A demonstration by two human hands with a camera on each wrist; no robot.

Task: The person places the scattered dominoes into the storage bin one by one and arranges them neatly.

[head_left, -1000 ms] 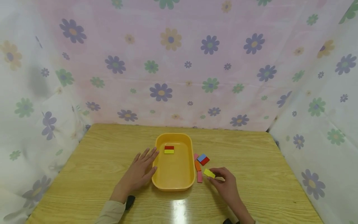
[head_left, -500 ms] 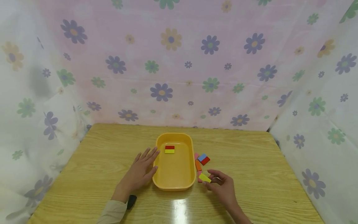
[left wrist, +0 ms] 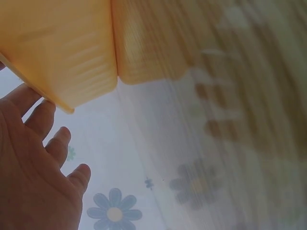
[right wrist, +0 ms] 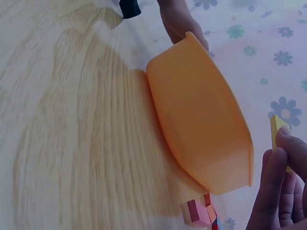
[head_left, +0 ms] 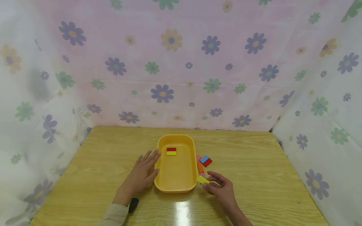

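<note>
A yellow block (head_left: 203,180) is pinched between the thumb and fingers of my right hand (head_left: 222,190), raised beside the right rim of the orange-yellow plastic tub (head_left: 178,179). In the right wrist view the same yellow block (right wrist: 275,130) stands out past the fingertips, level with the tub's upper part. My left hand (head_left: 139,177) lies along the tub's left side, its fingers extended and touching the rim. Inside the tub, near the far end, a red block (head_left: 171,149) and a yellow block (head_left: 171,153) lie side by side.
Right of the tub lie loose blocks: pink (head_left: 198,157), blue (head_left: 204,159), red (head_left: 207,162), orange (head_left: 200,167) and a partly hidden pink one (head_left: 202,174). The wooden table (head_left: 118,147) ends at a flowered curtain (head_left: 181,103) behind and at both sides.
My right hand has carried the yellow block left, from beside the loose blocks to the tub's right rim. My left hand has stayed at the tub.
</note>
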